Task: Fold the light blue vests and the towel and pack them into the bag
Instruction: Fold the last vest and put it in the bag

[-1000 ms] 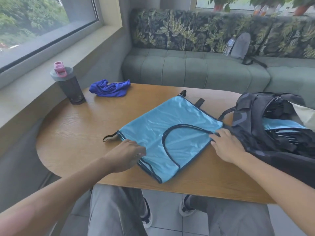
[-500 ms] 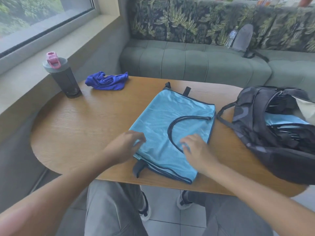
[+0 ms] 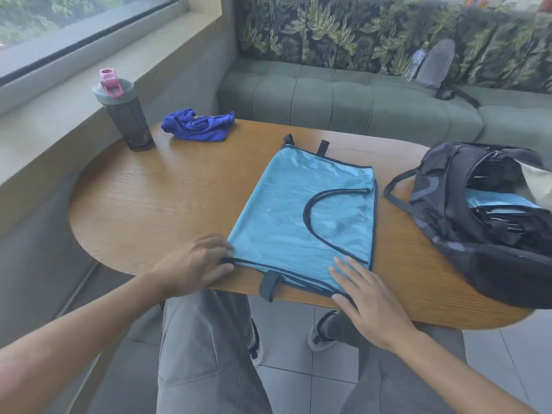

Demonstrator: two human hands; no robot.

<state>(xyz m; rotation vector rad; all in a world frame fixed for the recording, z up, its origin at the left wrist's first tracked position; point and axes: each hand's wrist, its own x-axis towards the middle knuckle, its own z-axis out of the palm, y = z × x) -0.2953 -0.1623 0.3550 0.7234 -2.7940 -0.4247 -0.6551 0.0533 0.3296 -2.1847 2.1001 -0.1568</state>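
Vest (image 3: pixel 301 216) lies half-folded at the table's (image 3: pixel 167 204) near edge; left hand (image 3: pixel 191 265) pinches its near-left corner, right hand (image 3: pixel 366 297) presses flat on its near-right corner. Another blue piece already sits in the bag (image 3: pixel 484 216). Towel (image 3: pixel 198 125) waits crumpled, far-left.
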